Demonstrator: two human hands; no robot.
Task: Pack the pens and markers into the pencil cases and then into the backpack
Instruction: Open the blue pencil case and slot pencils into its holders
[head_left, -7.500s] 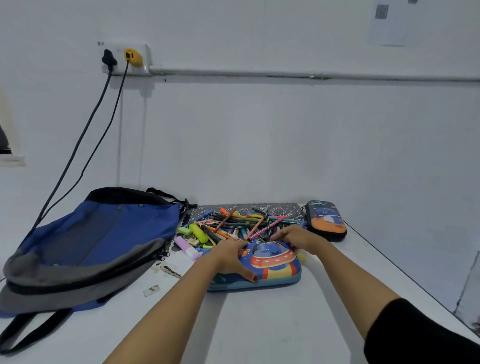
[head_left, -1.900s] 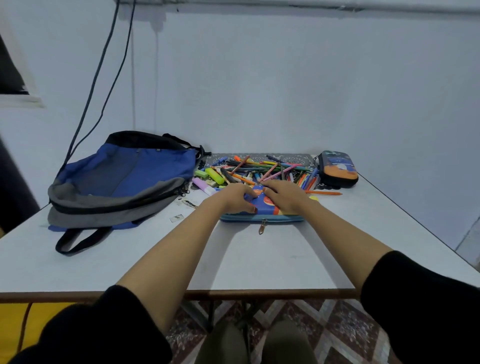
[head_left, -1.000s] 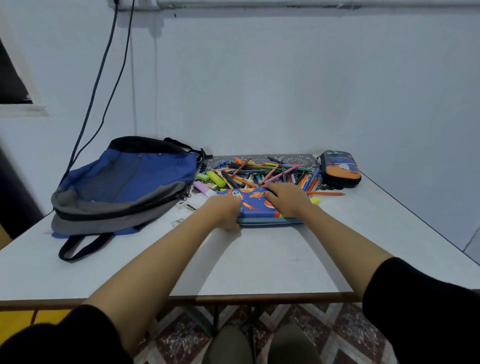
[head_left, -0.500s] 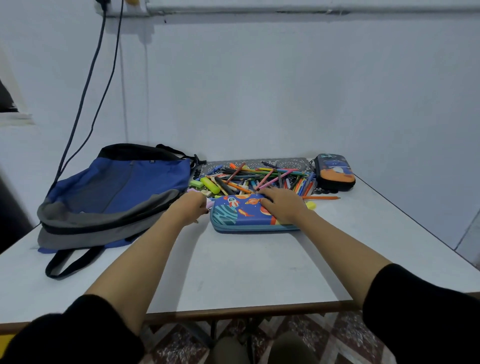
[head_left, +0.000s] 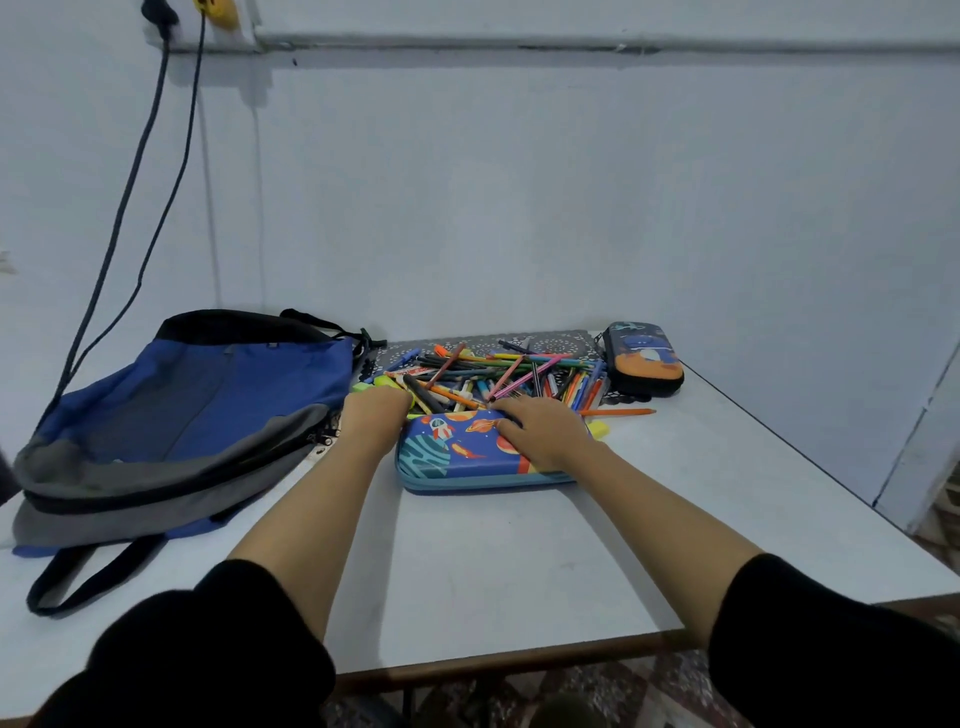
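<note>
Blue space-print pencil case (head_left: 457, 457) lying flat on table (head_left: 493, 561), just before pens and markers (head_left: 498, 374). Right hand (head_left: 543, 434) pressing flat on lid. Left hand (head_left: 375, 415) moving from front edge to far-left corner, grip hidden, likely running zipper open. Backpack (head_left: 208, 395) waiting left.

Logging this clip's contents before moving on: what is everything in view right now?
backpack: one, blue and grey, table's left
large pencil case: one, blue space print, centre
small pencil case: one, dark and orange, far right
pens and markers: pile, mixed colours, behind large pencil case
mat: one, grey patterned, under pile
table: one, white
cables: two, dark, left wall
left hand: at large pencil case's far-left corner
right hand: flat on its lid
</note>
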